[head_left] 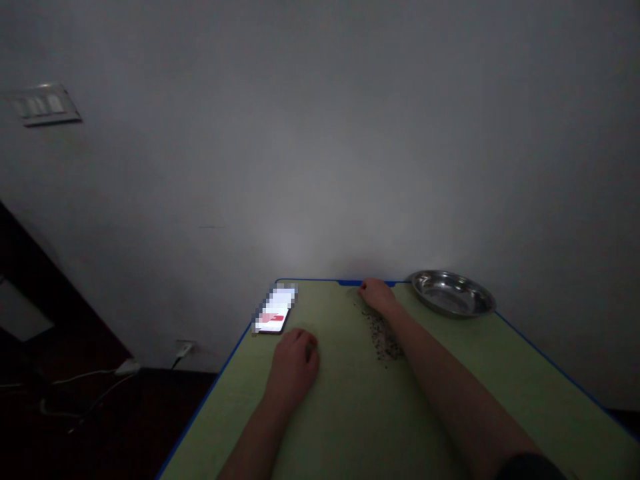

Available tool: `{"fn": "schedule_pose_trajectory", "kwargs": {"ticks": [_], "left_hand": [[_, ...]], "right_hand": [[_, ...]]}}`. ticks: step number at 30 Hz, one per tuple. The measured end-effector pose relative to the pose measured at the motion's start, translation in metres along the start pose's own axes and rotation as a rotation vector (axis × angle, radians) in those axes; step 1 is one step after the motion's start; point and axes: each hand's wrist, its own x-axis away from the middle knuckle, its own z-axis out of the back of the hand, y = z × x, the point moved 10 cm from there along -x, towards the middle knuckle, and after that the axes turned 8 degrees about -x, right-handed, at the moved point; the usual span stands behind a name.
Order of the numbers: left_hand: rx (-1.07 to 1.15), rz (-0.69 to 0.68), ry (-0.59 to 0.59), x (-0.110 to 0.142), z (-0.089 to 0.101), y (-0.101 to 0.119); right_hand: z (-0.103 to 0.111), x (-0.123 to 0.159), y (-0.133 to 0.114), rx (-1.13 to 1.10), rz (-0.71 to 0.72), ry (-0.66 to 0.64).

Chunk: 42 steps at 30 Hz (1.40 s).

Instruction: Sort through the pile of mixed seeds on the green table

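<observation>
My left hand (294,363) rests on the green table top with its fingers curled in toward the thumb. Any item inside that curl is too dark to make out. Over by the table's far edge, my right hand (377,295) is closed, fingertips together near the surface; what they may hold is hidden. A scatter of small dark bits, like seeds or grains (383,339), trails from near the right hand toward me, partly covered by my right forearm.
A shallow oval metal dish (453,293) sits at the far right corner of the green table (345,413). A lit phone (275,310) lies near the left edge. A grey wall stands behind the table. White cables (95,400) run at floor level on the left.
</observation>
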Motion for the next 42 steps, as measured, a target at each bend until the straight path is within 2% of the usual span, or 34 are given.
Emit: {"fn": "schedule_pose_trajectory", "kwargs": {"ticks": [16,24,32,42], "left_hand": [[-0.008,0.003,0.004,0.000,0.002,0.001],[0.025,0.015,0.021,0.000,0.001,-0.001],[0.234,0.163,0.104,-0.003,0.001,-0.022],[0.255,0.172,0.097,-0.007,-0.002,-0.023]], "right_hand": [[-0.013,0.015,-0.063,-0.029,0.271,-0.134],[-0.023,0.032,-0.090,-0.068,0.406,-0.242],[-0.029,0.064,-0.105,-0.106,0.517,-0.313],[-0.018,0.120,-0.107,-0.144,0.582,-0.424]]}}
